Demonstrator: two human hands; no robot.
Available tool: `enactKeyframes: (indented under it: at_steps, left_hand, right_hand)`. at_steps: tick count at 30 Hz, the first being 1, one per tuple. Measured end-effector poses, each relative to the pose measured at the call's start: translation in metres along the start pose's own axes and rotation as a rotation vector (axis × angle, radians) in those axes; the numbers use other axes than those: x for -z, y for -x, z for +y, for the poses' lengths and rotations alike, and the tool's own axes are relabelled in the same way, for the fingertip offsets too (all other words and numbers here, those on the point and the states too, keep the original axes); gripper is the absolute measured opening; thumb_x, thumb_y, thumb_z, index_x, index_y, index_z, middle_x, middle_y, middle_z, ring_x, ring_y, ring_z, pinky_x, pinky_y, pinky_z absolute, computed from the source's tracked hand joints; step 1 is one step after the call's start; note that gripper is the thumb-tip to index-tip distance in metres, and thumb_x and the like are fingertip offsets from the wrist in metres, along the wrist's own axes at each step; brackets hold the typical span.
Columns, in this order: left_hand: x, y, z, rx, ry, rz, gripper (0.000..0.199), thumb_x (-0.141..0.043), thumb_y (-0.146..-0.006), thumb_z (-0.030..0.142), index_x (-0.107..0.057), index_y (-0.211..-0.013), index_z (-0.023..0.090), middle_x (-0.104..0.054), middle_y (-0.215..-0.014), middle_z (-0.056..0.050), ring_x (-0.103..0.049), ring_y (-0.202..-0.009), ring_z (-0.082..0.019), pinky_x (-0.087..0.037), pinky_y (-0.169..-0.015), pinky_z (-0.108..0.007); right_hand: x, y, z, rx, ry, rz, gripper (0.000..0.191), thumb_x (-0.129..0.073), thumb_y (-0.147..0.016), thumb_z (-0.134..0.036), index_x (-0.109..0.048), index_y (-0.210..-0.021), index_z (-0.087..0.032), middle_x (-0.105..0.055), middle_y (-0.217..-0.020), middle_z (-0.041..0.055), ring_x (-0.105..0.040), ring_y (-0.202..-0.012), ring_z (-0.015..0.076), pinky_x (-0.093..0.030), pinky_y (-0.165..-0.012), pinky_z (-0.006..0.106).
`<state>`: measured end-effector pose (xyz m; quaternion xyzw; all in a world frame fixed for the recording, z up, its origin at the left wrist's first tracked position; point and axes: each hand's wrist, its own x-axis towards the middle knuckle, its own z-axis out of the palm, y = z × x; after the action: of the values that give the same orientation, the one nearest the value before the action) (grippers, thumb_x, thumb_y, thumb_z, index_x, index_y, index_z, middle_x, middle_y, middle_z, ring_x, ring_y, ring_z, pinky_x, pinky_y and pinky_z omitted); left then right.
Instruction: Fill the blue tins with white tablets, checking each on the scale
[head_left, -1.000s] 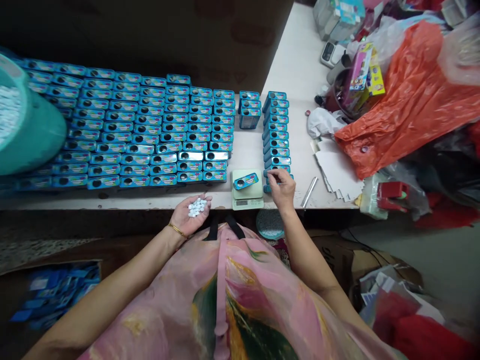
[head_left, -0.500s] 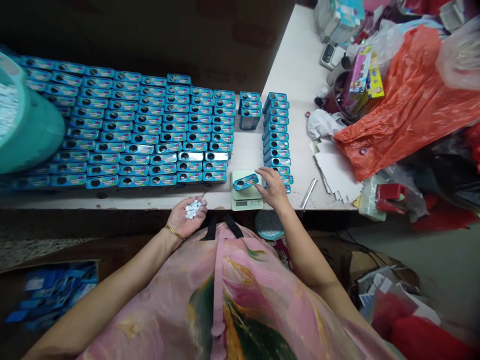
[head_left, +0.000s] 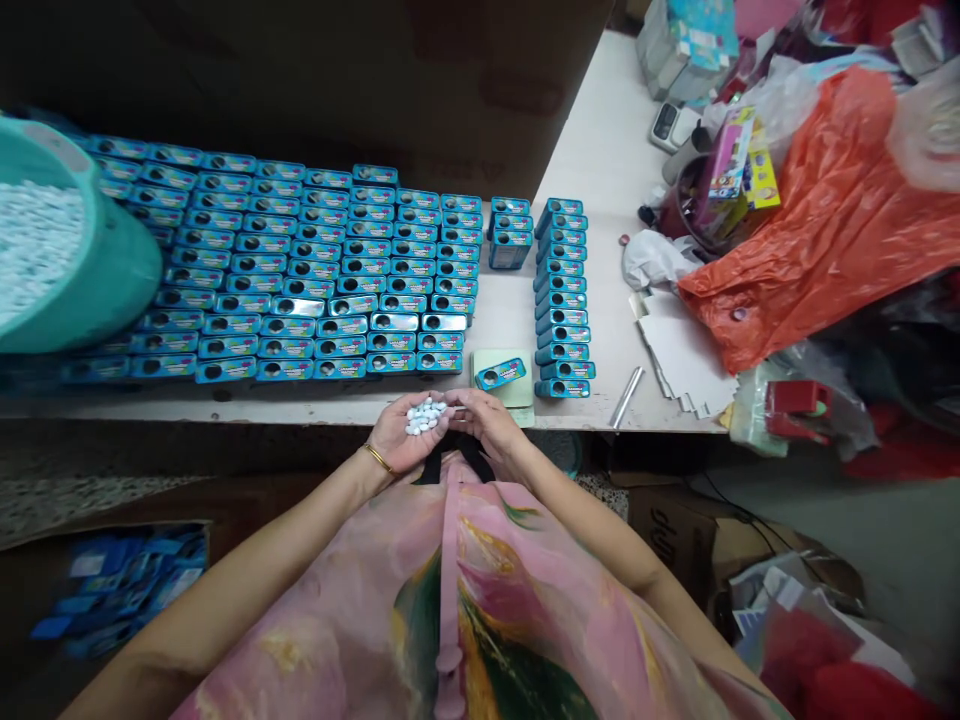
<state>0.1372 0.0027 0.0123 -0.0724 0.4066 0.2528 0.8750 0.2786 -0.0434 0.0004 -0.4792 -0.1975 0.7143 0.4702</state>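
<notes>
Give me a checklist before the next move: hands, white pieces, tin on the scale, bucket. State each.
1. White pieces held: ok, in the cupped left hand.
2. Right hand free: cannot tell, it meets the left hand and its grip is unclear.
3. Tin on the scale: ok.
4. Tin square to the scale: not ok, it sits askew.
5. Readout visible: not ok, right hand over the scale's front.
6. Bucket stocked: ok, white pieces show inside.

Tabletop (head_left: 592, 130) bright, panel (head_left: 300, 80) behind dim; white glare on some tins (head_left: 296, 307); blue packets (head_left: 124, 585) lower left blurred.
</notes>
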Motion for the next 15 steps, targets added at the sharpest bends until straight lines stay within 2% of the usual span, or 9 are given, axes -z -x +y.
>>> enactKeyframes:
  at_steps: [3, 5, 8, 11, 13, 15]
  left_hand:
    - [-0.005, -0.005, -0.001, 0.010, -0.026, -0.030, 0.019, -0.043, -0.077, 0.011, -0.062, -0.073, 0.009, -0.068, -0.080, -0.013, -0.065, -0.067, -0.018, -0.054, -0.057, -0.025]
    - [-0.009, -0.009, -0.002, 0.016, -0.027, -0.032, 0.019, -0.043, -0.077, 0.010, -0.062, -0.072, 0.008, -0.068, -0.081, -0.013, -0.065, -0.066, -0.018, -0.054, -0.057, -0.024]
    - [-0.015, -0.015, -0.001, 0.008, -0.007, -0.001, 0.019, -0.044, -0.077, 0.010, -0.062, -0.071, 0.008, -0.067, -0.070, -0.012, -0.065, -0.064, -0.017, -0.054, -0.056, -0.023]
    - [-0.020, -0.018, 0.001, 0.027, 0.021, 0.021, 0.018, -0.044, -0.076, 0.010, -0.061, -0.071, 0.009, -0.066, -0.070, -0.013, -0.064, -0.066, -0.018, -0.054, -0.055, -0.024]
    - [-0.022, -0.019, 0.003, 0.033, 0.040, 0.023, 0.017, -0.044, -0.076, 0.010, -0.061, -0.071, 0.009, -0.065, -0.072, -0.013, -0.064, -0.065, -0.017, -0.053, -0.054, -0.024]
    - [-0.023, -0.017, 0.005, 0.022, 0.051, 0.023, 0.016, -0.044, -0.076, 0.010, -0.060, -0.071, 0.010, -0.064, -0.073, -0.012, -0.063, -0.064, -0.016, -0.053, -0.052, -0.024]
  right_hand:
    - [0.006, 0.003, 0.003, -0.043, -0.222, 0.033, 0.032, -0.057, -0.073, -0.045, -0.062, -0.087, -0.016, -0.064, -0.088, 0.0041, -0.060, -0.076, 0.0120, -0.048, -0.078, 0.030]
    - [0.010, 0.007, 0.001, -0.045, -0.261, 0.056, 0.031, -0.061, -0.071, -0.043, -0.063, -0.087, -0.016, -0.065, -0.088, 0.0043, -0.060, -0.075, 0.0118, -0.048, -0.078, 0.030]
    - [0.016, 0.010, -0.004, -0.016, -0.219, 0.050, 0.030, -0.064, -0.069, -0.038, -0.064, -0.090, -0.016, -0.065, -0.094, 0.0054, -0.061, -0.081, 0.0131, -0.047, -0.081, 0.030]
    - [0.023, 0.008, -0.011, 0.074, -0.022, 0.131, 0.028, -0.065, -0.067, -0.031, -0.065, -0.091, -0.018, -0.066, -0.090, 0.0041, -0.061, -0.082, 0.0150, -0.047, -0.082, 0.033]
    - [0.030, 0.004, -0.017, 0.209, 0.256, 0.221, 0.022, -0.062, -0.070, -0.028, -0.065, -0.091, -0.020, -0.066, -0.087, 0.0032, -0.061, -0.082, 0.0161, -0.047, -0.082, 0.035]
    - [0.038, 0.000, -0.024, 0.382, 0.626, 0.258, 0.019, -0.056, -0.076, -0.025, -0.065, -0.092, -0.021, -0.065, -0.093, 0.0044, -0.059, -0.090, 0.0172, -0.045, -0.086, 0.036]
